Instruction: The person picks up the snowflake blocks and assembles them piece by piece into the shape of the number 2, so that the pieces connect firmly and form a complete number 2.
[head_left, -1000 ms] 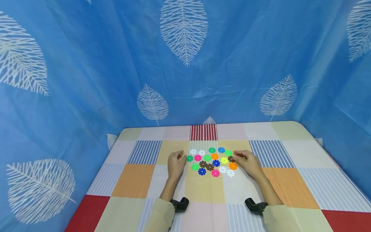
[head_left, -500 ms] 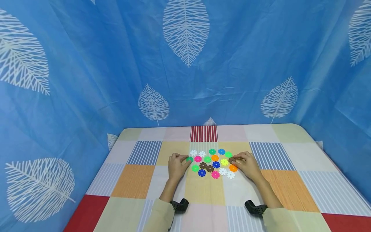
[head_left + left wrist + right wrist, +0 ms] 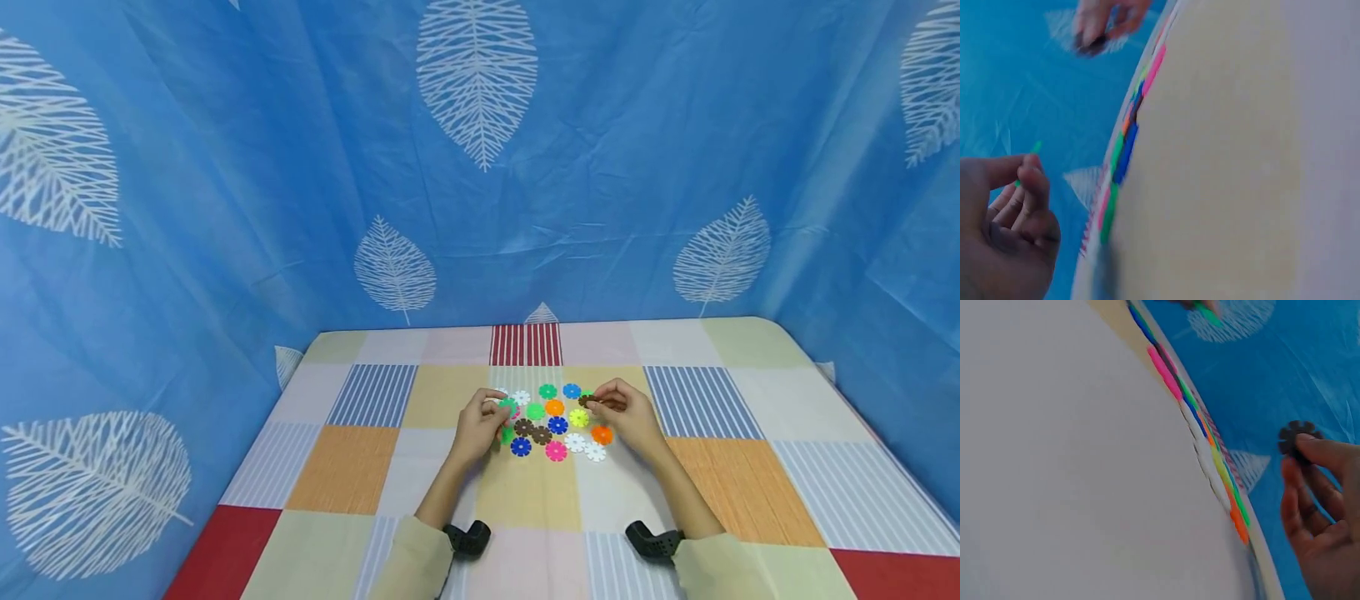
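Observation:
Between thumb and fingertips my left hand (image 3: 477,427) pinches a green notched disc (image 3: 508,406), lifted off the table; its edge shows in the left wrist view as a green disc (image 3: 1036,148). My right hand (image 3: 628,414) pinches a brown notched disc (image 3: 587,401) above the table, and the right wrist view shows this brown disc (image 3: 1296,439) with its slots. Below and between both hands lie many more flat discs, among them a yellow disc (image 3: 578,418), a pink disc (image 3: 556,451) and a dark blue disc (image 3: 521,447). The left hand partly covers a pink and a green disc.
A patchwork cloth (image 3: 528,500) covers the table. Blue curtain (image 3: 600,167) with white leaf prints hangs behind the far edge and at both sides. Black wrist cameras (image 3: 468,540) are strapped on both wrists.
Both hands have taken hold of a disc, green in the left and brown in the right. They have lifted these from the table and moved inward, closer to each other.

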`<state>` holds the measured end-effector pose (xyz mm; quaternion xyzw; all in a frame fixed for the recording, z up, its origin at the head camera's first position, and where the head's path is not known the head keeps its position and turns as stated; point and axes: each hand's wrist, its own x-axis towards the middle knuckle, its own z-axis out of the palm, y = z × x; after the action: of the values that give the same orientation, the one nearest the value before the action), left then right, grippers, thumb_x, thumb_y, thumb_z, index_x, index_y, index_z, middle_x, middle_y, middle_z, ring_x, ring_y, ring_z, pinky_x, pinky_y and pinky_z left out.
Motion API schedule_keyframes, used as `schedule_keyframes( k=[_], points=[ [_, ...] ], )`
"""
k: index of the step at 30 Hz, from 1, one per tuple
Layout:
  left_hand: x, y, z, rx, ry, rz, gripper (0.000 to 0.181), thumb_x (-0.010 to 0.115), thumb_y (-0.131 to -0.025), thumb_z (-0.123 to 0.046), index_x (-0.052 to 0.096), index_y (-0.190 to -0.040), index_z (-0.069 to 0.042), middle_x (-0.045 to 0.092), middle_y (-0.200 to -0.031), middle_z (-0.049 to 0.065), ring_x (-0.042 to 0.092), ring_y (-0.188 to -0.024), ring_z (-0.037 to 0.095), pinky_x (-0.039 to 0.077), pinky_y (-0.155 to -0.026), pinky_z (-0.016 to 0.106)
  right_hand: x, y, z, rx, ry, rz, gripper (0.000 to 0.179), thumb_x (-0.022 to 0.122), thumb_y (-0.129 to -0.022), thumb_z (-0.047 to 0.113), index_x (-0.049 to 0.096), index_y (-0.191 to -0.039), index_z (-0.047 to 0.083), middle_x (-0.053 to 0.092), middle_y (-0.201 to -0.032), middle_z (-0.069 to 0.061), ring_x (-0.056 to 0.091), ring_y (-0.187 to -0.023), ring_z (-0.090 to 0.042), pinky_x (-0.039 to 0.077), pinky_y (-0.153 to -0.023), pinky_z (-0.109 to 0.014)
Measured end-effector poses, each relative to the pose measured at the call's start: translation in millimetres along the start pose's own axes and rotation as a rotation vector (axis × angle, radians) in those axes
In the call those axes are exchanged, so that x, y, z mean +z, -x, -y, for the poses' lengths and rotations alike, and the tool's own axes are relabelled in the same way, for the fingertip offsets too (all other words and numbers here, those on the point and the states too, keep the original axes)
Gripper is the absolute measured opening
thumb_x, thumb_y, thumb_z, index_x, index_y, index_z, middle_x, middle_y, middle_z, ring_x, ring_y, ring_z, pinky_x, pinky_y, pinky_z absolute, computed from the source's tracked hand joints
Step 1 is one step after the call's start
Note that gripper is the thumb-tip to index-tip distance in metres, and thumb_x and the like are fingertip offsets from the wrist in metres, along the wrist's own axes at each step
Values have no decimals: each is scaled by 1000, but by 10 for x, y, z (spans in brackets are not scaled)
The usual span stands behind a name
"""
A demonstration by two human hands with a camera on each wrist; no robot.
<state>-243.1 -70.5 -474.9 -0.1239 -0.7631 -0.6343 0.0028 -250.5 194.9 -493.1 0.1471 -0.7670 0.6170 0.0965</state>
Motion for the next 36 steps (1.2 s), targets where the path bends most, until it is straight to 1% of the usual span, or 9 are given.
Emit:
schedule_keyframes(
  k=[4, 6, 8, 10, 17, 25, 29, 33, 36],
  points=[
    [97, 31, -222, -53, 197, 59, 28, 54, -91, 1, 45, -115, 12, 53, -81, 37, 51, -50, 27, 44, -48, 22, 148, -40, 153, -25, -123, 45, 18, 65, -83, -2, 53, -94, -10, 63, -87, -24, 64, -73, -26, 55, -66, -34],
    [149, 39, -284, -66, 254, 70, 28, 53, -91, 2, 44, -115, 13, 54, -77, 33, 50, -49, 15, 46, -48, 21, 202, -49, 174, -38, -144, 64, 19, 66, -83, -1, 53, -93, -10, 64, -86, -24, 65, -73, -29, 55, -66, -36],
    [185, 53, -339, -69, 282, 72, 29, 53, -91, 3, 43, -115, 14, 55, -74, 28, 50, -49, 12, 45, -48, 20, 254, -52, 211, -57, -149, 85, 17, 66, -82, -1, 53, -92, -9, 63, -86, -24, 65, -74, -26, 55, -67, -38],
    [215, 68, -376, -57, 278, 75, 28, 53, -91, 2, 43, -114, 14, 55, -74, 28, 50, -49, 13, 45, -48, 22, 296, -50, 241, -66, -172, 108, 15, 65, -82, -2, 54, -90, -8, 63, -88, -25, 66, -76, -23, 54, -68, -39],
    [251, 106, -438, 3, 225, 102, 29, 54, -91, 0, 42, -114, 15, 49, -83, 44, 51, -50, 16, 47, -50, 30, 398, -27, 311, -97, -215, 182, 9, 63, -82, -7, 54, -86, -8, 59, -94, -28, 65, -84, -18, 54, -73, -34],
    [207, 141, -440, 1, 243, 146, 27, 51, -91, 3, 42, -113, 16, 47, -83, 46, 49, -50, 14, 44, -50, 22, 463, 50, 528, -165, -89, 126, 11, 65, -78, -11, 57, -80, -4, 62, -85, -21, 65, -77, -17, 55, -68, -31],
    [222, 138, -441, 12, 253, 125, 24, 51, -91, 4, 42, -111, 16, 48, -82, 45, 48, -49, 13, 44, -48, 19, 493, 59, 633, -227, -36, 87, 11, 66, -76, -13, 57, -77, -6, 62, -82, -21, 65, -75, -23, 55, -67, -33],
    [251, 116, -450, 27, 261, 116, 25, 51, -91, 4, 42, -111, 16, 50, -81, 42, 49, -49, 10, 45, -48, 18, 485, 41, 621, -242, -11, 66, 13, 66, -75, -14, 58, -78, -5, 62, -81, -19, 64, -74, -25, 55, -67, -33],
    [250, 105, -439, 9, 265, 125, 27, 52, -91, 3, 41, -112, 16, 52, -79, 39, 51, -49, 11, 48, -50, 22, 466, 18, 522, -228, 1, 91, 12, 66, -77, -10, 59, -81, -2, 65, -82, -16, 64, -74, -24, 55, -67, -32]
  ],
)
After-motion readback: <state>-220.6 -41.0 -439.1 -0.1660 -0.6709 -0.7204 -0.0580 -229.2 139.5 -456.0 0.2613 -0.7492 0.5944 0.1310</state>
